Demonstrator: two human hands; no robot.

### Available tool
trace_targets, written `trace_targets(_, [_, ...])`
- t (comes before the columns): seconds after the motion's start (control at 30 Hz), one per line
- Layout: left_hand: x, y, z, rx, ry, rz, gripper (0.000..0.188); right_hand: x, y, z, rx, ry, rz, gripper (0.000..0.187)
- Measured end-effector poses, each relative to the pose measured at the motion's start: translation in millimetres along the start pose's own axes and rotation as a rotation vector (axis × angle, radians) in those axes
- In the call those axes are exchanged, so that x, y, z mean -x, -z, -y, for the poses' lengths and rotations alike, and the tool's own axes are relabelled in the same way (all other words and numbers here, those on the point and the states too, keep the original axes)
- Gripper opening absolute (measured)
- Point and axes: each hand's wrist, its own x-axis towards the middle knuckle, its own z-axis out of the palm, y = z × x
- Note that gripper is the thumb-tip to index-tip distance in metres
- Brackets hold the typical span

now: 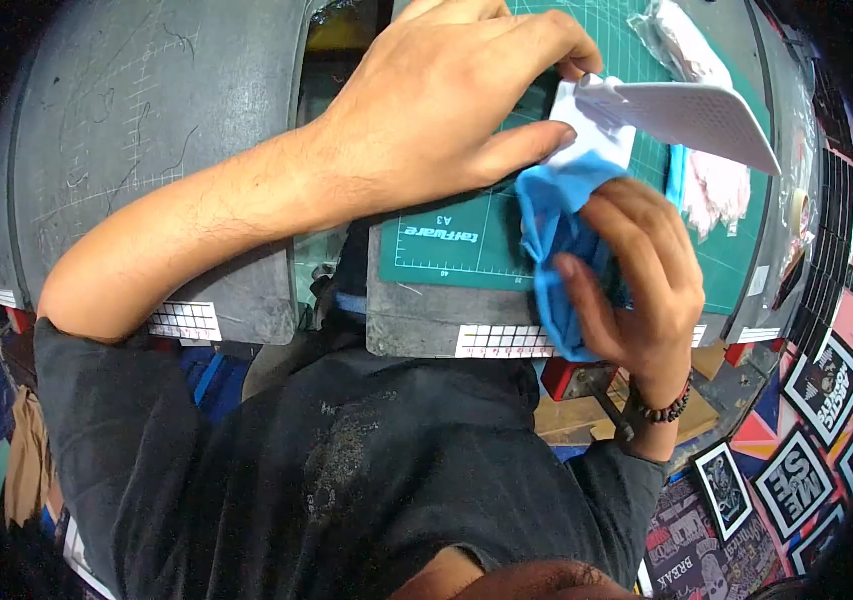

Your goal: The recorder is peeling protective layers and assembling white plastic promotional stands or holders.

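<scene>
A white plastic piece [701, 112] has two flat leaves joined at a hinge, like a small folding stand; one leaf is perforated and sticks out to the right. My left hand [436, 105] reaches over from the left and pinches its hinge end, thumb along the lower leaf. Below that leaf hangs a blue cloth [554, 210], bunched and pouch-like, whose top edge overlaps the leaf's lower end. Gripping the cloth's right side is my right hand [651, 265], fingers bent and thumb in front. How far the white leaf goes into the cloth is hidden.
Beneath both hands lies a green cutting mat [446, 245] on a grey table [156, 110] split by a gap at left of centre. A clear plastic bag [691, 45] and pale pink, fringed material [716, 190] rest to the right. A tape roll [797, 215] stands near the right edge.
</scene>
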Motion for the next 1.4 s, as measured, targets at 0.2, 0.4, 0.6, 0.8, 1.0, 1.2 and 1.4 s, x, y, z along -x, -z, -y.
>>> trace_targets(0.2, [0.2,1.4,-0.9,-0.042,-0.011,0.012,0.042,-5.2,1.5,0.0,-0.003,0.135,0.083,0.033])
trace_targets(0.4, [-1.0,2.6,-2.6,-0.028,0.015,0.051,0.042,-8.4,1.0,-4.5,-0.02,0.093,0.058,0.034])
trace_targets(0.6, [-4.5,5.4,-5.4,-0.049,0.023,0.075,0.042,-12.3,-1.3,-8.9,-0.027,0.072,0.001,0.032])
trace_targets(0.8, [-6.3,3.7,-7.2,-0.054,0.017,0.058,0.042,-7.1,-4.2,-9.9,0.001,0.148,-0.074,0.035])
trace_targets(1.0, [-6.2,5.9,-14.1,-0.099,0.148,0.091,0.045,24.2,4.8,4.1,-0.29,0.132,-0.001,0.02])
trace_targets(1.2, [-5.5,1.3,-10.7,-0.102,0.09,0.027,0.046,45.0,21.4,8.2,-0.341,0.087,-0.059,0.028])
trace_targets(1.4, [-2.3,-3.7,-1.6,-0.091,0.011,-0.038,0.046,33.4,9.6,9.2,0.121,0.094,-0.033,0.039])
